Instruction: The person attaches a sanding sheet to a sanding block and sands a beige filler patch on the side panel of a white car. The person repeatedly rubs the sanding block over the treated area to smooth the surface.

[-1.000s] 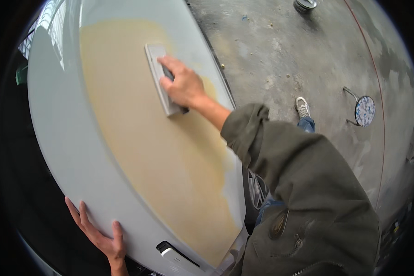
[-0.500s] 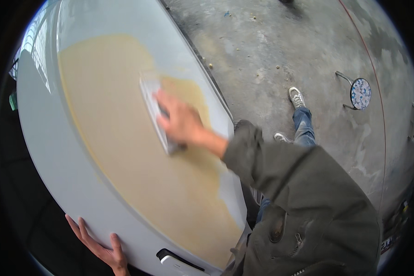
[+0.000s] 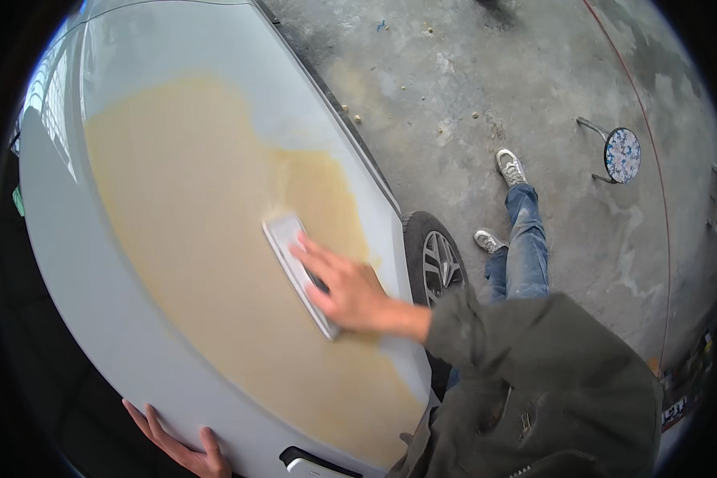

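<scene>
A long, pale sanding block point(image 3: 289, 253) lies flat against a broad tan filler patch point(image 3: 199, 191) on a light-coloured car door panel point(image 3: 80, 263). My right hand point(image 3: 346, 287) grips the block from above, its fingers wrapped over the dark handle. Yellowish edges ring the smooth tan area. At the lower left, my left hand point(image 3: 185, 448) rests on the panel's edge with fingers spread, holding nothing. A door handle point(image 3: 315, 466) sits to the right of that hand.
A wheel point(image 3: 438, 263) shows beyond the panel's right edge. On the concrete floor point(image 3: 454, 72) stand my shoes point(image 3: 510, 167) and a small round stool point(image 3: 621, 155) with a patterned seat. A red line or hose point(image 3: 649, 127) runs along the right.
My right hand has slid the sanding block down the patch, toward me and slightly right. The left hand stays on the panel's edge. More of the wheel shows now.
</scene>
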`<action>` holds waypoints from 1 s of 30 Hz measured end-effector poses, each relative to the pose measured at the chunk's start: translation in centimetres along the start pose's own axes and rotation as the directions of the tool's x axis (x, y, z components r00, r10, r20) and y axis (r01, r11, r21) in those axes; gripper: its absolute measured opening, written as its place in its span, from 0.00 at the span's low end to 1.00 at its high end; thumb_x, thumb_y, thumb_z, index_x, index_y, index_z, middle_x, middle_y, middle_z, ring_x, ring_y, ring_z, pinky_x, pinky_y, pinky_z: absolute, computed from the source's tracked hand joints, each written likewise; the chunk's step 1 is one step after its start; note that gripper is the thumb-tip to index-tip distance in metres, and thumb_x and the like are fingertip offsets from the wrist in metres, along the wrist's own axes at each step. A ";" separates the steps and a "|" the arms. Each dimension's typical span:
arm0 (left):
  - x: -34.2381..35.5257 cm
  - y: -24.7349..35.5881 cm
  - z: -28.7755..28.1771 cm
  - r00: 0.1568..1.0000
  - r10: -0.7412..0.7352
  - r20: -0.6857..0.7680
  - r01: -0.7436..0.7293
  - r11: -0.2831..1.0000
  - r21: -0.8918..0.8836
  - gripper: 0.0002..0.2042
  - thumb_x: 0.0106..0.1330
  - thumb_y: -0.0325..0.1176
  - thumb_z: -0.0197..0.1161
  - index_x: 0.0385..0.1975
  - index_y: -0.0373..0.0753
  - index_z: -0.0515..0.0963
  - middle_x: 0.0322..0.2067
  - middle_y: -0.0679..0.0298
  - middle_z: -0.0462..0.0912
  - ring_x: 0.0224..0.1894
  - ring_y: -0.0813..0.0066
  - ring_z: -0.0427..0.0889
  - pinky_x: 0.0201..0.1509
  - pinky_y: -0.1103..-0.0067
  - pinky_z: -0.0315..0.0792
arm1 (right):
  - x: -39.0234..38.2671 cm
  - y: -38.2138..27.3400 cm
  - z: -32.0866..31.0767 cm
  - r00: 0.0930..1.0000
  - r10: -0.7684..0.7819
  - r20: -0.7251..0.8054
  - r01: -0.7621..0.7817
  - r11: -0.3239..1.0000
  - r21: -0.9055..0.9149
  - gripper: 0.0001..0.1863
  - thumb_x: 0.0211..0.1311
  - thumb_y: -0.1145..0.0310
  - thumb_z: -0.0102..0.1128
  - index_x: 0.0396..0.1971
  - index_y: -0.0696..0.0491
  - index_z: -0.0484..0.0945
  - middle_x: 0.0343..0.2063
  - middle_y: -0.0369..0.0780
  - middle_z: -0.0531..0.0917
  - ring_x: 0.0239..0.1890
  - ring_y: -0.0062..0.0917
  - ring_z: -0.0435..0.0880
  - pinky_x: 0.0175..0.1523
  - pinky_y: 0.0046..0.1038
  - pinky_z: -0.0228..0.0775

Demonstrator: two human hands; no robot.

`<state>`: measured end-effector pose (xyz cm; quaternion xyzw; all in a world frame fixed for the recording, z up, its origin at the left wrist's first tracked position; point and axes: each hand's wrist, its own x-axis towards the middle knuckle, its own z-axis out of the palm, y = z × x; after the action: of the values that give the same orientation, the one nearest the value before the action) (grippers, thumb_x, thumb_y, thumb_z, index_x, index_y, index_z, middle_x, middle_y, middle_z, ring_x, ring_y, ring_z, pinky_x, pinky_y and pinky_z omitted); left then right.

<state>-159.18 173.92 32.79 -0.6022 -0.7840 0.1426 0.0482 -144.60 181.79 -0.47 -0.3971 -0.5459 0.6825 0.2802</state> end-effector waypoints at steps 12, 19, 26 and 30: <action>0.6 0.4 -1.1 1.000 0.009 0.024 -0.010 0.998 0.054 0.41 0.63 0.57 0.59 0.69 0.35 0.58 0.74 0.49 0.47 0.75 0.49 0.48 0.75 0.55 0.44 | -3.1 -2.2 0.0 0.999 -0.048 -0.001 0.048 0.998 0.040 0.32 0.57 0.67 0.57 0.65 0.49 0.68 0.69 0.43 0.65 0.57 0.43 0.78 0.56 0.37 0.73; 1.3 0.5 -1.0 1.000 0.028 0.014 -0.027 1.000 -0.012 0.41 0.61 0.57 0.59 0.70 0.39 0.58 0.74 0.48 0.47 0.75 0.49 0.48 0.74 0.54 0.46 | 15.0 -0.6 -4.4 0.987 -0.133 -0.085 0.131 0.991 -0.028 0.30 0.61 0.64 0.54 0.65 0.48 0.68 0.68 0.42 0.66 0.57 0.39 0.78 0.57 0.36 0.73; 0.0 0.3 -1.6 0.998 -0.031 0.062 0.034 0.999 -0.037 0.40 0.61 0.51 0.63 0.69 0.38 0.58 0.73 0.42 0.46 0.74 0.41 0.48 0.72 0.50 0.50 | 4.4 -2.1 -1.3 0.976 -0.217 -0.023 0.217 0.976 0.012 0.29 0.60 0.66 0.56 0.64 0.45 0.70 0.69 0.39 0.66 0.58 0.37 0.78 0.58 0.36 0.74; 0.6 0.9 -2.1 0.993 0.009 0.117 -0.006 1.000 -0.022 0.40 0.61 0.51 0.66 0.67 0.35 0.58 0.71 0.36 0.48 0.71 0.34 0.51 0.69 0.47 0.55 | 12.2 -1.8 -2.7 0.990 -0.144 -0.002 0.144 0.990 0.007 0.29 0.61 0.64 0.55 0.65 0.47 0.70 0.68 0.41 0.67 0.60 0.39 0.76 0.63 0.35 0.69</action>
<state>-157.98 175.03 34.45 -0.5962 -0.7848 0.1694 -0.0047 -148.86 193.57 -1.87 -0.3562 -0.5704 0.6621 0.3307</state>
